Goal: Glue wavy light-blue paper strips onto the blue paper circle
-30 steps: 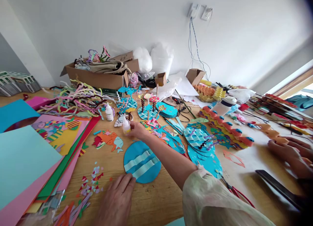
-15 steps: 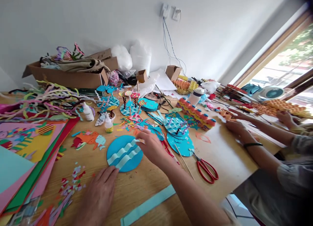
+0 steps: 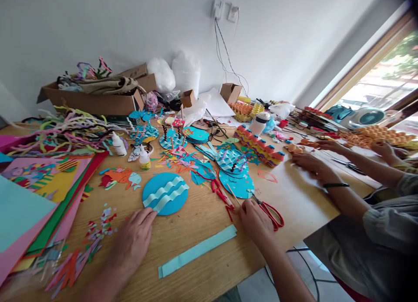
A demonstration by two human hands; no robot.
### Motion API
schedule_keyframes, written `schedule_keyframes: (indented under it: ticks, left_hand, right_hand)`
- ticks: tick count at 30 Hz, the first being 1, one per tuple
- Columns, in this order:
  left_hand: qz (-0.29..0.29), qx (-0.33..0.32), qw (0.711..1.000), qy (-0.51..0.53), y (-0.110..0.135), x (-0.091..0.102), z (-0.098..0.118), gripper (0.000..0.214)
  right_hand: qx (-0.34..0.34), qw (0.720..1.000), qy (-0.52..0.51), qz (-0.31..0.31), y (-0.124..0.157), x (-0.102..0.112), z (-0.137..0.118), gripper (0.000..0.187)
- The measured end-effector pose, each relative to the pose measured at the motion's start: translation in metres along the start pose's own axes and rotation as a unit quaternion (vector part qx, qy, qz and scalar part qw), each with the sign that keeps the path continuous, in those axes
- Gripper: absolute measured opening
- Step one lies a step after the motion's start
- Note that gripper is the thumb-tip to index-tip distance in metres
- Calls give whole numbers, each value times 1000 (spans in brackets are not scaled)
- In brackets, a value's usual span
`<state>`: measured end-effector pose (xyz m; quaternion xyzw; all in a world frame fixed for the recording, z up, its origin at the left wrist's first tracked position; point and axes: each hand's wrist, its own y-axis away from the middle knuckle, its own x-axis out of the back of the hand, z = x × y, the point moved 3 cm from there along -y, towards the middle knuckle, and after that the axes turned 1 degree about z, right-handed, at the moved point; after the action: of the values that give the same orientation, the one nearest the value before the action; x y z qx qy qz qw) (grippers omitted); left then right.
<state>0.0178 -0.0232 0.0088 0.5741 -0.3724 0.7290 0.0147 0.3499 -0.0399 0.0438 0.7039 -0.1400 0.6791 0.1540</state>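
A round blue disc (image 3: 148, 184) lies on the table with two wavy pale-blue paper strips (image 3: 167, 192) across it. My left hand (image 3: 135, 236) rests flat, fingers stretched out, its fingertips touching the disc's lower left edge by a strip end. Further right, my right hand (image 3: 256, 219) is closed over the lower part of a thin wooden stick (image 3: 232, 193), beside red-handled scissors (image 3: 273, 215). Flat pale-blue paper strips (image 3: 197, 252) lie between my forearms. Left of the disc are orange and blue paper fish (image 3: 120, 179).
Glue bottles (image 3: 144, 158) stand behind the disc. Finished blue discs (image 3: 237, 184) and a painted egg-carton strip (image 3: 257, 145) lie to the right. Coloured paper sheets (image 3: 48, 223) cover the left side. A co-worker's hands (image 3: 310, 165) work at the right.
My right hand has left the upper right edge of the disc and moved right and nearer, onto the wooden stick. My left hand stays at the disc; the view has shifted slightly.
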Motion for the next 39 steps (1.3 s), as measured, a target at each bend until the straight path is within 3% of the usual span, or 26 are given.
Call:
schedule_keyframes:
  ticks: [2, 4, 6, 10, 11, 14, 17, 39]
  left_hand:
    - [-8, 1, 1000, 2, 0, 1, 1, 34]
    - [-13, 4, 1000, 4, 0, 1, 1, 34]
    - [-12, 9, 1000, 1, -1, 2, 2, 34]
    - [-13, 10, 1000, -6, -2, 2, 3, 34]
    - [-15, 8, 1000, -7, -2, 2, 3, 34]
    - [-21, 16, 1000, -2, -1, 2, 3, 33]
    - [-27, 28, 999, 7, -1, 2, 3, 33]
    - [-31, 42, 998, 30, -2, 3, 5, 33]
  right_hand:
    - [4, 999, -27, 35, 6, 11, 5, 21]
    - [32, 985, -116, 122, 20, 28, 7, 19]
    - [119, 952, -221, 173, 39, 41, -3, 17]
    - [297, 899, -311, 83, 71, 37, -55, 21]
    - [314, 894, -313, 59, 74, 32, -68, 25]
    - [323, 893, -314, 6, 74, 15, -96, 34]
    - [336, 891, -304, -31, 69, 3, -106, 37]
    - [333, 884, -315, -94, 59, -17, -117, 40]
